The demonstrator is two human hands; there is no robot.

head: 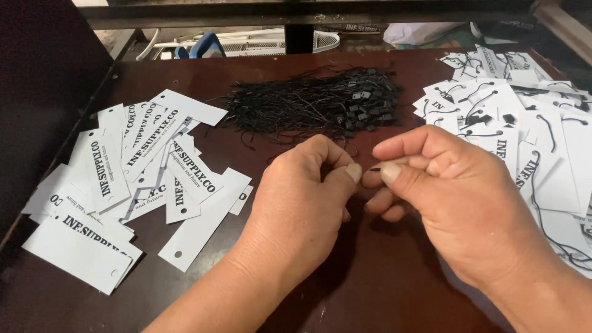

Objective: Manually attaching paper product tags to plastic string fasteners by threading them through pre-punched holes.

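Note:
My left hand [305, 194] and my right hand [441, 191] meet over the middle of a dark brown table [382, 283]. Both pinch a thin black string loop [374, 169] between thumb and fingers; only its tip shows between the thumbs. Just beyond the hands lies a bundle of black string fasteners [314, 108] with small plastic locks. A pile of white paper tags without strings [132, 179] is spread to the left. To the right lies a pile of white tags with black strings attached [524, 117].
The table's left edge [37, 203] drops into shadow. Beyond the far edge are a dark frame bar [308, 12], a white wire grille [259, 42] and a blue object [206, 44].

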